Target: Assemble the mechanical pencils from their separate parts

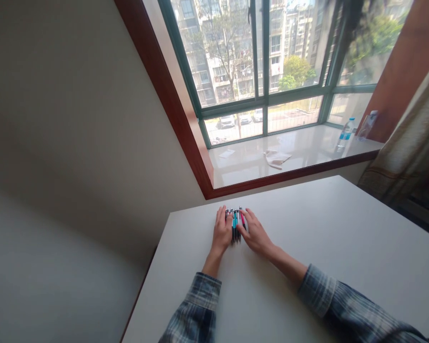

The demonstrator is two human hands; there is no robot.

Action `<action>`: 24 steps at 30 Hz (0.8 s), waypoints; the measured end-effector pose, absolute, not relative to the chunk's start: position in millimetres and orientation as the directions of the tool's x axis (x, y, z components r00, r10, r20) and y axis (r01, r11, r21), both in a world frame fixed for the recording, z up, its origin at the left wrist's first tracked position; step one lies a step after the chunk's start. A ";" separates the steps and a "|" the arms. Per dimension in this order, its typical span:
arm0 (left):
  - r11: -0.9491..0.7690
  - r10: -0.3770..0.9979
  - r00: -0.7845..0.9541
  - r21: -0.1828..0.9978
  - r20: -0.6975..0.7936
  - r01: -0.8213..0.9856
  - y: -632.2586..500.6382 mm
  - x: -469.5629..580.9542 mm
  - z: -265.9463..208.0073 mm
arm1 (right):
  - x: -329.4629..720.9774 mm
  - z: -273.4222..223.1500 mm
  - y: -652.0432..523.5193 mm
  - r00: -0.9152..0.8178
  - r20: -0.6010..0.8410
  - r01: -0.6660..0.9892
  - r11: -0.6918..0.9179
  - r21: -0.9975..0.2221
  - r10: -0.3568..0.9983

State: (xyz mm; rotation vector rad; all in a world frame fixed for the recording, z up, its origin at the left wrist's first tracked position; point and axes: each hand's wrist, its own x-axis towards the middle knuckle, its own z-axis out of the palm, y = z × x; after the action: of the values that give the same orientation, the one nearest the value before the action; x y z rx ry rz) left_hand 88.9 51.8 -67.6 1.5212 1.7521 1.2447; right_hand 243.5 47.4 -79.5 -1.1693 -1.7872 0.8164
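Note:
Several pens (235, 227) lie side by side on the white table (307, 219), their clip ends pointing toward the window. Turquoise, white and pink barrels show, with dark lower parts. My left hand (222, 233) rests along the left side of the row, fingers stretched forward and thumb against the pens, covering part of them. On the other side, my right hand (256, 234) has its fingers apart; its fingertips and thumb touch the row near a pink pen (242, 220) at the right edge. Neither hand is wrapped around a pen.
Beyond the table is a window sill (243, 174) holding a crumpled cloth or paper (277, 158), a blue-capped bottle (346, 133) and another clear bottle (367, 126). A wall (93, 166) rises on the left. A curtain (396, 147) hangs at the right.

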 end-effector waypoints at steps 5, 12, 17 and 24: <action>-0.040 0.967 -0.235 0.966 0.102 0.254 58.0 95.0 -64.8 | 224.7 -79.5 63.4 -0.204 0.238 0.192 0.277 -0.942 0.950; -0.151 0.942 -0.255 0.955 0.217 0.254 85.2 109.9 -69.7 | 208.5 -84.4 83.0 -0.222 0.305 0.244 0.355 -0.902 0.926; -0.150 0.939 -0.253 0.942 0.231 0.302 93.6 109.8 -76.6 | 214.0 -97.3 88.0 -0.191 0.306 0.365 0.357 -0.860 0.933; -0.204 0.931 -0.116 0.757 0.346 0.621 74.3 95.5 -73.7 | 239.0 -99.3 83.7 -0.187 0.336 0.486 0.384 -0.785 0.923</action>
State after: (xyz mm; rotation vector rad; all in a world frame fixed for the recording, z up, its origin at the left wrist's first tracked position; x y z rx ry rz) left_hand 95.5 74.3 -73.7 1.8131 1.7131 1.2385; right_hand 239.0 83.7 -99.3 -1.2265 -1.8200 0.6686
